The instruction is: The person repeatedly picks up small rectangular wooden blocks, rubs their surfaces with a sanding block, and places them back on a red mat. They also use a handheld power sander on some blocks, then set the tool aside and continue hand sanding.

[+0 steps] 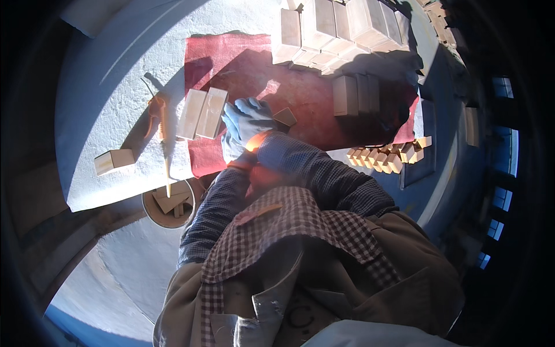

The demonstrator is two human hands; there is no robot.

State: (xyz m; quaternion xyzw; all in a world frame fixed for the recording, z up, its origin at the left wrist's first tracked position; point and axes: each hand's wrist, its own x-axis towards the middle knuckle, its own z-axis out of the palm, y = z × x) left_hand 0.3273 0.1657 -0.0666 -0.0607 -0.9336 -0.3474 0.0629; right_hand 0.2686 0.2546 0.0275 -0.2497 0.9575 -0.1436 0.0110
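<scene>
My two gloved hands meet over a red cloth (pixel 245 63) on a white-topped surface. My right hand (pixel 253 117), in a pale blue glove, lies uppermost with its fingers curled. Under and beside it is my left hand (pixel 233 149), its fingers largely covered. Whatever the hands grip, if anything, is hidden. Just left of the fingers, two pale rectangular blocks (pixel 212 113) lie side by side, partly on the cloth. Close to my right hand's other side, a smaller flat pale piece (pixel 284 117) rests on the cloth.
Pale blocks (pixel 318 26) are stacked at the far right, with a short row (pixel 346 95) nearer. Several small blocks (pixel 384 159) line the right edge. Leftward lie an orange tool with a thin stick (pixel 163 124) and a lone block (pixel 114 161). A bucket (pixel 144 208) below holds flat pieces.
</scene>
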